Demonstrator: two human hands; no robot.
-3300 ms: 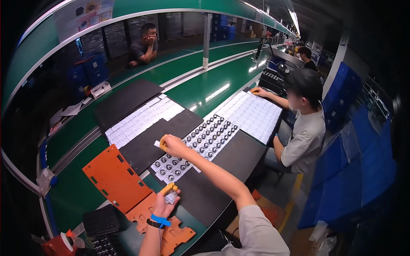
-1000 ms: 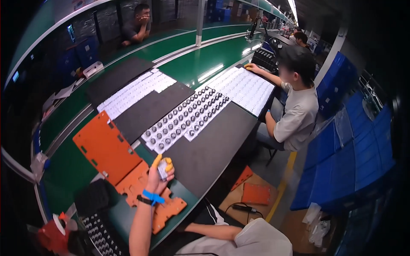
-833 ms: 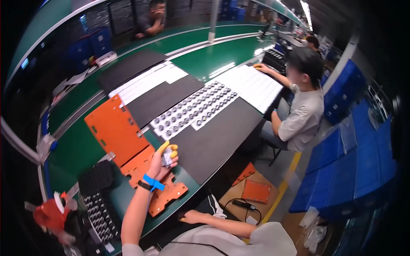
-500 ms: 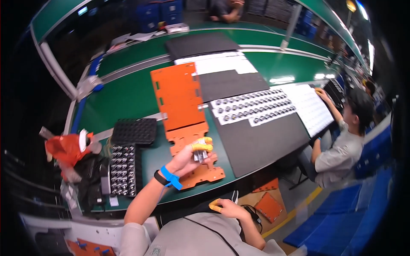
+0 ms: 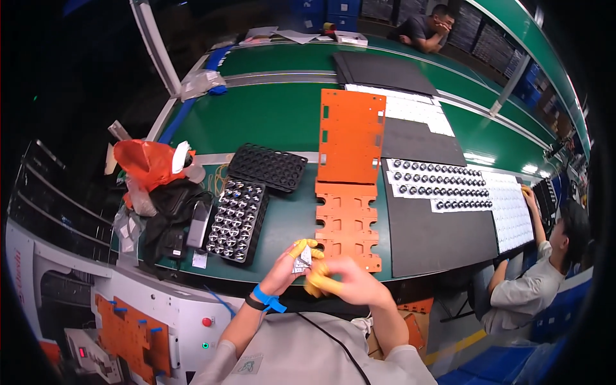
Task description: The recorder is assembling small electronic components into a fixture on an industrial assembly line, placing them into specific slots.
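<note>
In front of my body, my left hand [image 5: 282,266] has its yellow-covered fingertips closed around a small silver-and-white piece [image 5: 301,261]; its exact kind I cannot make out. A blue wrist strap and a black band circle that wrist. My right hand [image 5: 343,281], also with yellow finger covers, is at the right side of the piece. Motion smears its fingers, so whether they grip anything is unclear. Just beyond both hands lies a slotted orange plate [image 5: 346,221], with a taller orange panel [image 5: 351,138] behind it. A black tray [image 5: 258,237] of shiny round metal parts is to the left.
Another black tray [image 5: 269,168] sits behind the filled one. Dark foam sheets [image 5: 436,237] at right carry white strips [image 5: 443,182] of round black parts. A co-worker [image 5: 536,276] reaches over white sheets; another person [image 5: 427,29] leans at the far side. An orange bag [image 5: 147,163] is at left.
My right hand has risen from near my lap to meet the piece in my left hand. The view has swung left, shifting the table rightward in the picture.
</note>
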